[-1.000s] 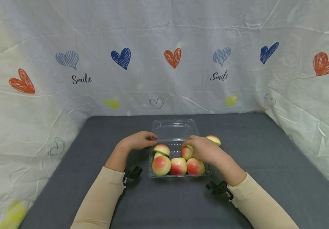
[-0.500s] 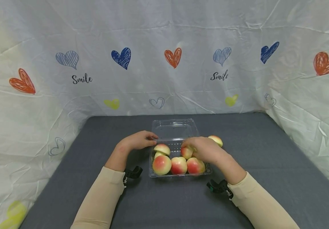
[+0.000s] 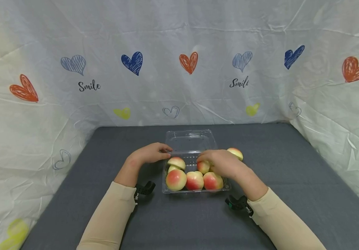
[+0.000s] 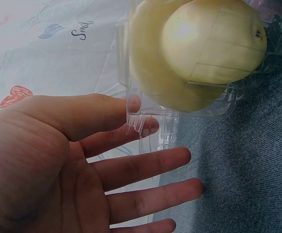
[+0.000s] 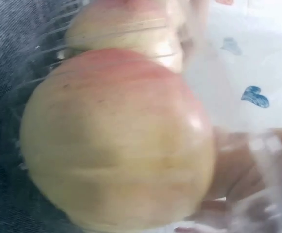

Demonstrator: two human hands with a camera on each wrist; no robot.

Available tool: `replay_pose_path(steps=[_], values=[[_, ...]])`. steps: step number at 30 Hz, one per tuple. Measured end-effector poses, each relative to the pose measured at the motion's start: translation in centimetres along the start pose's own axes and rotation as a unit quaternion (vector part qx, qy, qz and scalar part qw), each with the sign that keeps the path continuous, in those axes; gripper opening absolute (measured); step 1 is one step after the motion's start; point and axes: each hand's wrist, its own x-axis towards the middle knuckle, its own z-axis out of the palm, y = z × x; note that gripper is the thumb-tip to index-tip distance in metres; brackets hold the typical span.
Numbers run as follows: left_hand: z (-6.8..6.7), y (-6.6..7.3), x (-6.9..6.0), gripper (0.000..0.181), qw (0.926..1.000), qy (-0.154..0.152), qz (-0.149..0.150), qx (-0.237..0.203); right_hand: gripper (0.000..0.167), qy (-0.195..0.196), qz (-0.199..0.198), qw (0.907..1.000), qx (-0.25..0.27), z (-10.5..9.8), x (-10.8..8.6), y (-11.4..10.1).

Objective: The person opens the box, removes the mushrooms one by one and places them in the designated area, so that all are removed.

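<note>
A clear plastic clamshell container (image 3: 197, 192) lies with its lid (image 3: 192, 140) folded back, several yellow-red peaches (image 3: 176, 180) inside. At its back left corner my left hand (image 3: 149, 152) pinches the plastic edge between thumb and index finger; the other fingers (image 4: 150, 167) extend loosely in the left wrist view. My right hand (image 3: 224, 162) grips a peach (image 3: 203, 167) from above in the back right part of the container; its fingertips are partly hidden. In the right wrist view a large peach (image 5: 116, 141) seen through the plastic fills the middle.
One more peach (image 3: 236, 153) sits on the dark grey tablecloth (image 3: 279, 166), right of the container and partly behind my right hand. A white curtain (image 3: 210, 97) with printed hearts stands behind and on both sides.
The peach outside the container has shifted slightly right since the first frame, then stayed put. Both hands keep almost the same places.
</note>
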Motion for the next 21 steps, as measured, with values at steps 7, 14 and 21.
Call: replay_pose_path(steps=[7, 14, 21], values=[[0.0, 0.2, -0.1, 0.042, 1.0000, 0.000, -0.005, -0.001, 0.059, 0.004, -0.010, 0.9998, 0.015, 0.2, 0.1, 0.5], [0.1, 0.1, -0.2, 0.041, 1.0000, 0.001, -0.001, -0.003, 0.044, 0.017, 0.028, 0.9976, 0.062, -0.9, -0.3, 0.2], [-0.1, 0.0, -0.1, 0.041, 1.0000, 0.001, 0.004, 0.002, 0.037, 0.029, 0.066, 0.9947, 0.073, -1.9, -0.8, 0.3]])
